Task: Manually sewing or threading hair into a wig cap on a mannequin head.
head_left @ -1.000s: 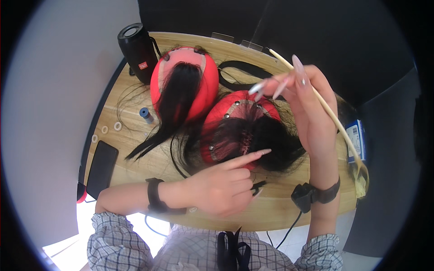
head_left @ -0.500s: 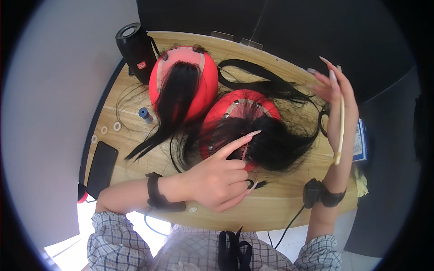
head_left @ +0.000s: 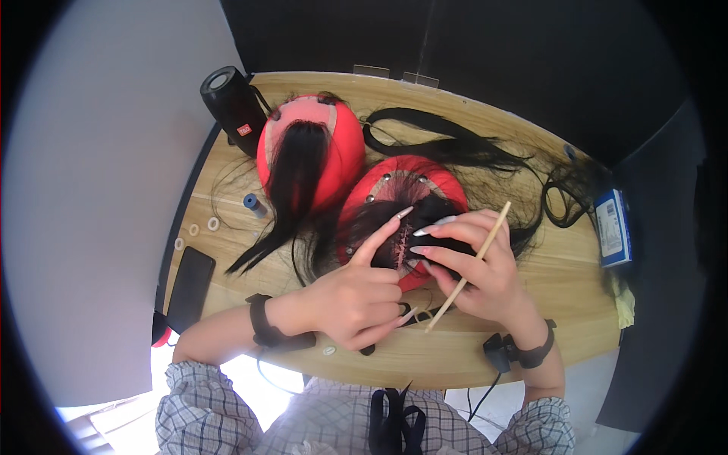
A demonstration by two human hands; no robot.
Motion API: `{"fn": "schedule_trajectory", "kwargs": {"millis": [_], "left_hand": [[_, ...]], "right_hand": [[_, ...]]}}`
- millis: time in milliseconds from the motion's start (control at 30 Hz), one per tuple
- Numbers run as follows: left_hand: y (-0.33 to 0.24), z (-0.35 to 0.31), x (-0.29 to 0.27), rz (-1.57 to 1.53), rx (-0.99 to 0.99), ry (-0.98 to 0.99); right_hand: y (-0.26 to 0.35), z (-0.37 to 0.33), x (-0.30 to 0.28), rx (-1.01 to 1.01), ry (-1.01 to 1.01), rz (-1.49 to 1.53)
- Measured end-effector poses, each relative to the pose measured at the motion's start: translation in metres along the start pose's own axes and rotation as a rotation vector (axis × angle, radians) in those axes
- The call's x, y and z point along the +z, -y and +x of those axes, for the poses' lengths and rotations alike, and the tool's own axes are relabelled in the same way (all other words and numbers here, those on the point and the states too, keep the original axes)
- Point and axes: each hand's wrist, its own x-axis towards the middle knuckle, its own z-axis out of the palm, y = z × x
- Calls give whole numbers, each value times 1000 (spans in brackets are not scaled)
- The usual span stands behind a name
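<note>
A red wig block (head_left: pixel 451 176) carries a lace piece with long black hair (head_left: pixel 371 220), held by round-headed pins. My left hand (head_left: pixel 355 299) rests over its near left side. One finger stretches along the pinkish parting (head_left: pixel 400 250); the others curl at the near edge, where a dark loop (head_left: pixel 405 309) shows, too hidden to name. My right hand (head_left: pixel 485 269) is closed around a thin wooden stick (head_left: pixel 469 271) slanting across its fingers. Its fingertips press together at the hair right of the parting; any finer tip there is hidden.
Behind stands a second red wig block (head_left: pixel 345 167) with black hair. A black speaker (head_left: pixel 233 110), blue-topped spool (head_left: pixel 254 203), small white rings (head_left: pixel 213 224) and phone (head_left: pixel 191 287) lie left. Loose black hair (head_left: pixel 447 144) stretches behind; a blue-white box (head_left: pixel 612 227) stands right.
My right hand has come down and left from its raised place at the right, onto the hair, bringing the stick along. My left hand has shifted slightly left. The view has tilted a little.
</note>
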Motion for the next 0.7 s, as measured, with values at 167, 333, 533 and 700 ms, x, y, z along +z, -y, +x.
{"fn": "schedule_trajectory", "kwargs": {"millis": [167,333,533,700], "left_hand": [[-2,-9,-13,-20,-107,23],[-5,-16,-23,-144,-220,12],[-11,-36,-50,-210,-446,-45],[-35,-34,-75,-103,-642,-287]], "right_hand": [[-16,-21,-4,93,-41,27],[-33,-42,-31,341,34,76],[-46,-54,-74,608,94,64],[-23,-38,-91,654,-275,-16]]}}
